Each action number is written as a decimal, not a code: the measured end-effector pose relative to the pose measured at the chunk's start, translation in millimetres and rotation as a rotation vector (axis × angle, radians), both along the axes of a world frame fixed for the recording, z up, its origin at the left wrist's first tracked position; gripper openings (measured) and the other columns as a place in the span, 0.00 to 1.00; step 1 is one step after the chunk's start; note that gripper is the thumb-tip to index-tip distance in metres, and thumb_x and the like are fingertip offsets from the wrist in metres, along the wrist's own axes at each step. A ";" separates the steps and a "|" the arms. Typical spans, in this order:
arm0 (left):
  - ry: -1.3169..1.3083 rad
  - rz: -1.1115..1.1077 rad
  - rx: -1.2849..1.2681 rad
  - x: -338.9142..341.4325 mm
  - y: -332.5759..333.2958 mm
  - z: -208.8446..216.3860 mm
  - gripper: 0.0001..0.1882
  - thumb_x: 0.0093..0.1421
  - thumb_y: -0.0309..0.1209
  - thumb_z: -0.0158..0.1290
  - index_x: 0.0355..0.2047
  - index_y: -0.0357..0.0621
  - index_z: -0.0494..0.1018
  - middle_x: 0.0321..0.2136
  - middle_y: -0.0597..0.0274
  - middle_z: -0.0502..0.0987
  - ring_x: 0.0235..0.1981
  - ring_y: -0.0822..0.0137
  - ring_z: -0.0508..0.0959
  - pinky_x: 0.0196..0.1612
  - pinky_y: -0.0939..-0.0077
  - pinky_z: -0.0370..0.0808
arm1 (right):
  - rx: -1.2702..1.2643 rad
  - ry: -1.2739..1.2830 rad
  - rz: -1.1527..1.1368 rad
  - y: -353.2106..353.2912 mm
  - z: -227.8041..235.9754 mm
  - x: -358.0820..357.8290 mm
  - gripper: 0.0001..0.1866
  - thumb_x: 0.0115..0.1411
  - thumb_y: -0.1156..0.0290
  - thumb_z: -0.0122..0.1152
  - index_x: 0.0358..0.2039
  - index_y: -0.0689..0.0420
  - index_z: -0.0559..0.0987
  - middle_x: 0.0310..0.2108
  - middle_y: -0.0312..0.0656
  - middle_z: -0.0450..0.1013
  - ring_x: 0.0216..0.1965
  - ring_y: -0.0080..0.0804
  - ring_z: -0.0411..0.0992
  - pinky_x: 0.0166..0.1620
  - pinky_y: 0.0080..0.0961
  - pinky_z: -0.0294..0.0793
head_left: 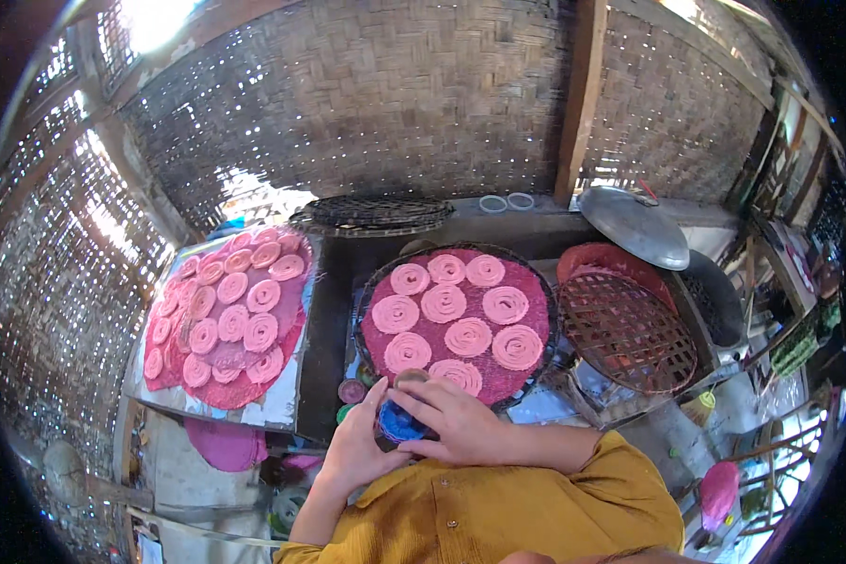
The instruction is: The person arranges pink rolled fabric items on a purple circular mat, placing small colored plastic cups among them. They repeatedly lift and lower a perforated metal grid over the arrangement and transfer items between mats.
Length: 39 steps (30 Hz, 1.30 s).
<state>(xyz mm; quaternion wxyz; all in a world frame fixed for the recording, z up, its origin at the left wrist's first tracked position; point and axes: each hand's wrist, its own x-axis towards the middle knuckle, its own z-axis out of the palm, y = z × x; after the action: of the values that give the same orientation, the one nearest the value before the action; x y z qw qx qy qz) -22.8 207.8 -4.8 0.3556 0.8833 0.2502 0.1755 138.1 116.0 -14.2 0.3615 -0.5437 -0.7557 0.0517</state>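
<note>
Close in front of my body, my left hand [355, 449] and my right hand [461, 423] close around a blue round object [400, 423], perhaps a cup or short tube. A brownish rounded end [411, 377] shows just beyond my fingers; whether it belongs to the blue object I cannot tell. Just past my hands lies a round dark-rimmed tray [553, 329] lined with pink cloth [427, 327]. Several pink spiral coils of dough-like strands [444, 304] are spread over it. The nearest coil [457, 375] sits right beside my right hand's fingers.
At left, many pink coils [232, 322] lie on pink cloth over a board [183, 406]. A woven lattice tray [630, 329] leans at right, below a metal lid [635, 226]. A dark woven rack [374, 215] and two pale rings [507, 202] rest along the back ledge.
</note>
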 end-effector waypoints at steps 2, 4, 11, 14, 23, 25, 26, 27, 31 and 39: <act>-0.006 -0.054 0.074 0.7 0.2 -2.4 0.49 0.34 0.33 0.64 0.56 0.37 0.51 0.45 0.47 0.68 0.47 0.57 0.69 0.48 0.69 0.67 | -0.050 0.047 -0.027 -4.7 3.3 3.8 0.37 0.45 0.57 0.63 0.53 0.59 0.61 0.48 0.49 0.62 0.47 0.46 0.62 0.51 0.35 0.60; 0.003 -0.089 0.018 4.7 -0.2 -4.3 0.49 0.35 0.33 0.65 0.56 0.37 0.50 0.44 0.47 0.68 0.47 0.57 0.70 0.48 0.70 0.67 | -0.043 0.113 -0.040 -7.0 2.6 11.4 0.36 0.45 0.57 0.63 0.53 0.58 0.62 0.46 0.48 0.64 0.45 0.44 0.63 0.49 0.34 0.62; -0.231 -0.042 -0.072 1.9 7.3 -4.6 0.49 0.37 0.31 0.64 0.56 0.36 0.48 0.42 0.53 0.71 0.44 0.64 0.71 0.47 0.69 0.68 | -0.076 0.242 -0.604 -18.7 1.4 126.1 0.36 0.38 0.55 0.65 0.46 0.62 0.69 0.42 0.53 0.67 0.47 0.46 0.63 0.50 0.37 0.60; -0.266 0.065 -0.142 -7.2 14.9 2.9 0.49 0.37 0.30 0.64 0.57 0.37 0.47 0.42 0.54 0.71 0.44 0.66 0.72 0.43 0.71 0.70 | -0.118 0.064 -0.858 -29.9 -33.2 178.3 0.39 0.37 0.55 0.66 0.49 0.61 0.67 0.42 0.56 0.66 0.47 0.50 0.62 0.50 0.38 0.60; -0.449 0.190 -0.193 -22.6 37.2 0.4 0.51 0.36 0.26 0.63 0.58 0.40 0.45 0.44 0.53 0.68 0.43 0.65 0.72 0.42 0.72 0.71 | -0.348 -0.161 -0.986 -30.6 -54.7 186.1 0.44 0.38 0.53 0.66 0.54 0.58 0.60 0.45 0.55 0.63 0.48 0.52 0.59 0.53 0.41 0.55; -0.352 0.172 -0.149 -13.7 36.2 6.7 0.51 0.36 0.27 0.63 0.58 0.39 0.45 0.44 0.54 0.69 0.43 0.66 0.72 0.42 0.71 0.72 | -0.150 -0.255 -0.973 -25.6 -45.4 176.2 0.42 0.39 0.53 0.65 0.54 0.57 0.61 0.44 0.54 0.63 0.47 0.52 0.59 0.52 0.41 0.56; -0.302 0.162 -0.127 -5.8 34.6 11.4 0.51 0.36 0.27 0.64 0.58 0.39 0.45 0.44 0.54 0.69 0.43 0.66 0.72 0.41 0.71 0.72 | -0.051 -0.298 -0.965 -21.7 -40.0 169.6 0.41 0.40 0.53 0.64 0.53 0.57 0.61 0.43 0.54 0.64 0.47 0.51 0.59 0.52 0.41 0.56; -0.301 0.125 -0.120 6.7 32.9 12.1 0.50 0.36 0.30 0.64 0.57 0.39 0.46 0.42 0.54 0.70 0.43 0.63 0.72 0.43 0.70 0.71 | 0.065 -0.236 -0.826 -13.7 -32.5 158.4 0.40 0.42 0.53 0.64 0.53 0.57 0.61 0.42 0.52 0.64 0.46 0.50 0.60 0.51 0.40 0.57; -0.081 -0.033 0.290 57.8 34.0 5.4 0.44 0.39 0.37 0.61 0.55 0.38 0.51 0.40 0.47 0.69 0.40 0.50 0.69 0.46 0.64 0.66 | -0.090 0.004 -0.240 19.4 6.6 84.0 0.34 0.42 0.54 0.64 0.48 0.59 0.68 0.44 0.51 0.65 0.47 0.46 0.64 0.49 0.35 0.62; -0.082 0.058 0.313 71.0 59.7 -10.9 0.46 0.38 0.37 0.61 0.55 0.35 0.50 0.38 0.46 0.70 0.38 0.50 0.71 0.43 0.64 0.68 | -0.277 0.151 -0.138 81.2 15.7 110.0 0.29 0.43 0.55 0.63 0.43 0.58 0.73 0.40 0.49 0.69 0.42 0.42 0.68 0.44 0.33 0.67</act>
<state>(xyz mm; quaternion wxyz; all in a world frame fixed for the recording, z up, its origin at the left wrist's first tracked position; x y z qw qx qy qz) 48.3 267.5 -15.7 0.2181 0.9125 0.2305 0.2584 248.1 197.2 1.5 0.3416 -0.6336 -0.6727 0.1713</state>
